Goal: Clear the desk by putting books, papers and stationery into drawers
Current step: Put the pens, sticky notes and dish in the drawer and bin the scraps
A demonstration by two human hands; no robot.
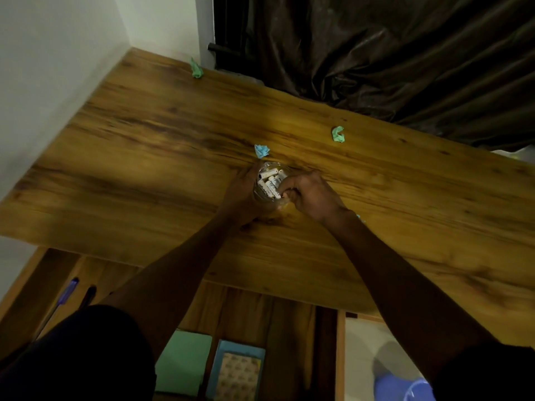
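A small clear glass cup [270, 183] full of white chalk-like sticks stands in the middle of the wooden desk [144, 157]. My left hand [243, 189] wraps round its left side. My right hand [307, 192] has its fingers curled at the cup's right rim, pinching at the sticks. Three crumpled paper balls lie on the desk: a blue one [262, 151] just behind the cup, a green one [338, 134] to the right, and another green one [196, 69] at the far edge.
Below the desk's front edge an open drawer [246, 319] holds a green pad [185, 361] and a blue-framed book [236, 371]. Pens [69, 287] lie in a compartment at the left. A dark curtain [390, 53] hangs behind the desk; a white wall [43, 68] stands left.
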